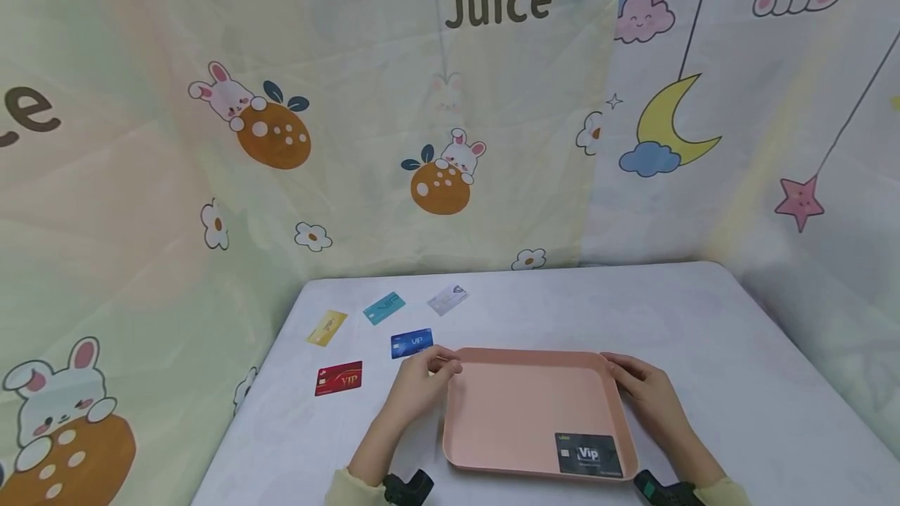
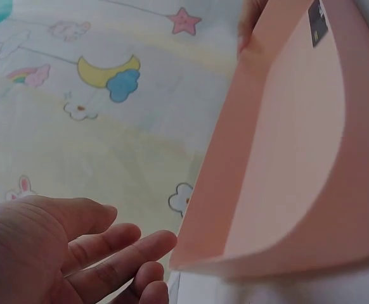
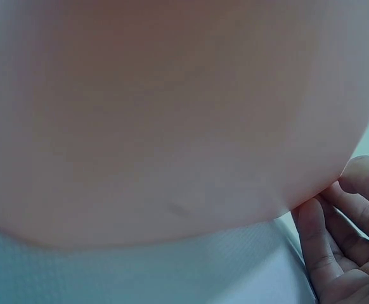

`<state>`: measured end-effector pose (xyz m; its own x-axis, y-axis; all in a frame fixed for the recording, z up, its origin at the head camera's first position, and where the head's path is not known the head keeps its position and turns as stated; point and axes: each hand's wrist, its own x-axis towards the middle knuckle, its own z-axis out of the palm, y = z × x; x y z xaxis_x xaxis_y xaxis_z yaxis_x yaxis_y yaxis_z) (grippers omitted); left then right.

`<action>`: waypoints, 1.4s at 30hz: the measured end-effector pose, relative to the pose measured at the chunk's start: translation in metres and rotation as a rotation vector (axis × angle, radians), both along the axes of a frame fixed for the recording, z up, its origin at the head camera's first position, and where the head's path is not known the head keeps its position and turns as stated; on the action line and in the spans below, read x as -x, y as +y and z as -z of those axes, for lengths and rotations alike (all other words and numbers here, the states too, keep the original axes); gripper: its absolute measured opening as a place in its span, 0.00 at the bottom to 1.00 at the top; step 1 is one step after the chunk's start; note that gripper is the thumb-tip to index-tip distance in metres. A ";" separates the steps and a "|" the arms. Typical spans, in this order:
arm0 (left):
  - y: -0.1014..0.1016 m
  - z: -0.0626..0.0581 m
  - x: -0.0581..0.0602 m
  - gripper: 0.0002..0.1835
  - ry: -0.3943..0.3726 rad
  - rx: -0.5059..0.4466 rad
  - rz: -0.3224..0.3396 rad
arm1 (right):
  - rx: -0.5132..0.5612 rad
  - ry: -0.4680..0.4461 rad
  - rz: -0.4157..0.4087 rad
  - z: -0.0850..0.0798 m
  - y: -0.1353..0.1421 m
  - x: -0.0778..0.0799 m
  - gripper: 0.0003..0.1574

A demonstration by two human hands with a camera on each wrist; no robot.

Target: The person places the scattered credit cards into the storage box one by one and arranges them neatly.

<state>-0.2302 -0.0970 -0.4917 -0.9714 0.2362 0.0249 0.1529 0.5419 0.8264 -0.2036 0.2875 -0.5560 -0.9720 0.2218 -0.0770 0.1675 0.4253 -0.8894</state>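
dark wrist cameras (image 1: 408, 489) and pale yellow sleeves (image 1: 344, 488) are nearest, worn at the wrists of two arms that reach either side of a pink tray (image 1: 520, 404). the tray is on a white table (image 1: 745, 381), its long sides running left to right; whether its base lies flat i cannot tell. at its far right corner the right hand (image 1: 643, 389) pinches the rim between thumb and fingers. at its far left corner the left hand (image 1: 422, 383) has its fingers loosely bent and apart, gripping nothing; whether a fingertip touches the rim is unclear.

a black card (image 1: 589, 454) marked "vip" lies in the tray's near right corner. just beyond the left hand is a blue card (image 1: 412, 343), with a red card (image 1: 339, 379) nearer the table's left edge. a yellow card (image 1: 326, 328) lies toward the table's far left corner, and a teal card (image 1: 383, 308) and a silver card (image 1: 448, 300) lie near the far edge. behind that edge hangs cloth (image 1: 366, 37) printed with rabbits, flowers and a moon.
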 end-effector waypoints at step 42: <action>-0.112 0.017 0.024 0.11 -0.050 0.141 -0.349 | -0.011 -0.028 0.003 -0.003 -0.002 0.000 0.46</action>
